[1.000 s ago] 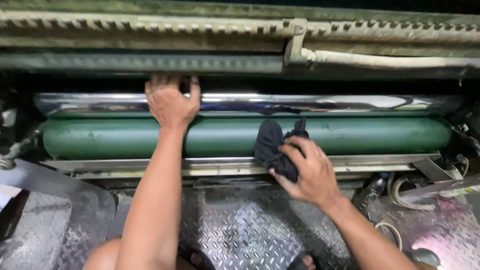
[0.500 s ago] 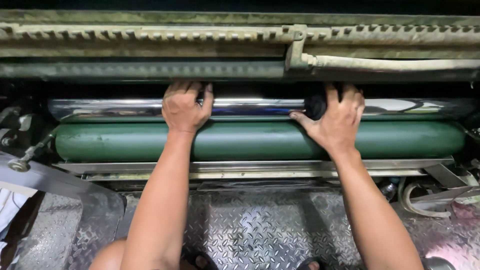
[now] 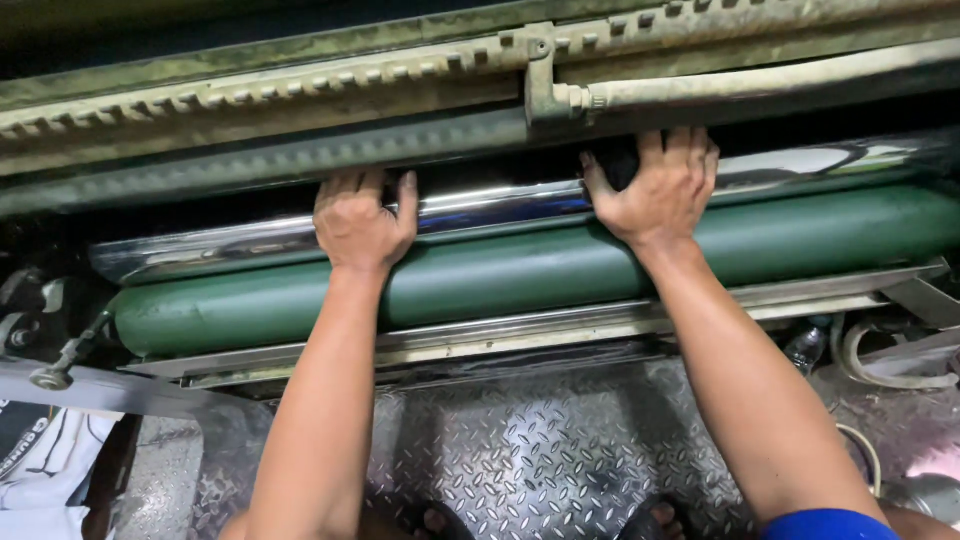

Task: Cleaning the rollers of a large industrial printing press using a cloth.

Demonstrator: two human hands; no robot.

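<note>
Since a second ago the right hand [image 3: 655, 190] has risen — fingers clamping a dark cloth [image 3: 622, 172] against the chrome roller [image 3: 480, 208]; left hand [image 3: 360, 222] rests there, fingers together.

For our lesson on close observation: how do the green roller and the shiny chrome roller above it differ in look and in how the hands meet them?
The green roller is matte and dull; the chrome roller is mirror-bright with reflections. The green roller shows its full face; the chrome roller is partly tucked under the machine's frame. Both wrists cross the green roller, while the left hand and right hand press on the chrome one. Both lie parallel, tilted up to the right.
</note>
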